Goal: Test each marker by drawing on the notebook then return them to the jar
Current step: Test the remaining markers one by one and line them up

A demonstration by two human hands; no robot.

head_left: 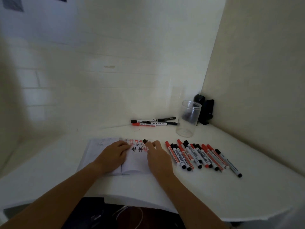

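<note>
An open notebook (133, 164) lies on the white table, its right page marked with rows of red and black hash marks (137, 145). My left hand (112, 156) rests flat on the notebook's left page near the spine. My right hand (159, 157) holds a black marker (144, 141) over the right page; only its dark end shows above my fingers. A clear jar (188, 119) stands upright at the back right with no markers in it. Several red and black markers (198, 156) lie in a row to the right of the notebook.
Three or so markers (152, 122) lie by the back wall, left of the jar. Two black objects (205, 109) stand in the corner behind the jar. Walls close the table at the back and right. The table edge (148, 204) runs just in front of me.
</note>
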